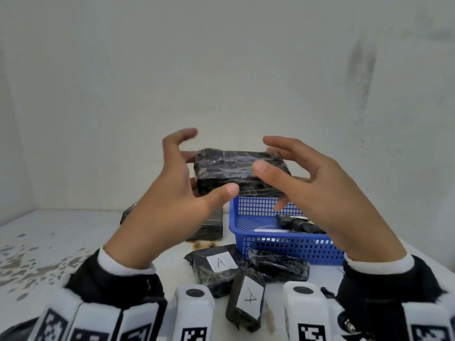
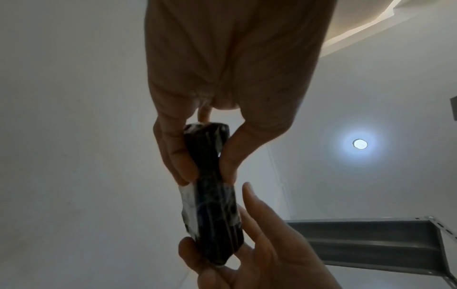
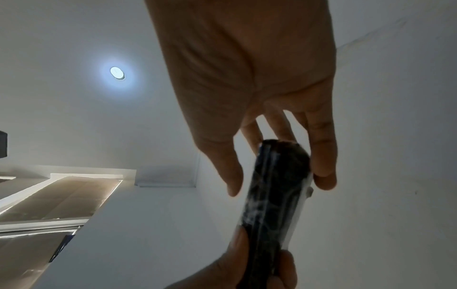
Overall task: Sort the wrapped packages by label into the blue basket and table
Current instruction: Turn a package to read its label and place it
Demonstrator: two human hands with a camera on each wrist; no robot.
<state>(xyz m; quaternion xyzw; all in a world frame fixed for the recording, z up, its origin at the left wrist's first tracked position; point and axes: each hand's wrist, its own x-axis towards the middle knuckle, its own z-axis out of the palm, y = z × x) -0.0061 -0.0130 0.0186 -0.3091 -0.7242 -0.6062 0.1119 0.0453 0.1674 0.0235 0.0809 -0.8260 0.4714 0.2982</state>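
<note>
On the left, the left hand [image 1: 170, 205] pinches one end of a black wrapped package [image 1: 240, 172], thumb in front and fingers behind, holding it in the air above the table [image 1: 49, 242]. Below it, two packages marked A [image 1: 219, 267] lie sorted on the table, with unread ones beside them. The right hand [image 1: 327, 193] grips the other end. The blue basket [image 1: 283, 244] holds at least one package; several remain, so sorting looks partway done.
</note>
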